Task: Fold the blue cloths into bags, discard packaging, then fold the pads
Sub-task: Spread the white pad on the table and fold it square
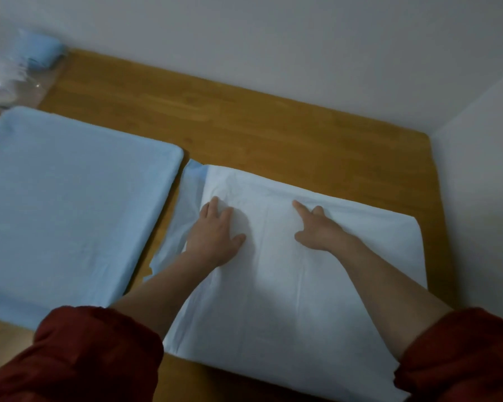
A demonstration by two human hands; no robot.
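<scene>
Wood table (pixel 244 117) in a white wall corner, dim light.

Far left, back edge: blue cloth (pixel 38 50) looks rolled inside a clear bag, so the bagging step reads as done, at least for that one. Clear plastic (pixel 3 82) lies just beside it. Can't tell if it's more filled bags or leftover packaging, so the discard step is unconfirmed.

Left: big blue pad (pixel 70 213) lies flat on the table with rounded corners. It looks thick and could be a stack, can't tell. No hand on it.

Centre to right: white pad (pixel 302 300) lies flat just beside the blue one, not touching it. Blue backing shows along its left edge. The far edge looks doubled over, so probably one fold is in.

Left hand (pixel 215 239): palm down, fingers straight, pressing the white pad near its left side, gripping nothing.

Right hand (pixel 321 232): on the same pad, index finger stretched out along the surface, other fingers bent. No grip visible, reads as pressing or smoothing.

Red sleeves (pixel 93 352) are pushed up at the bottom of the view.

Judgement: final stage, pad folding. The white pad is partly folded and being flattened, with more folds left. The blue pad is still to do.
</scene>
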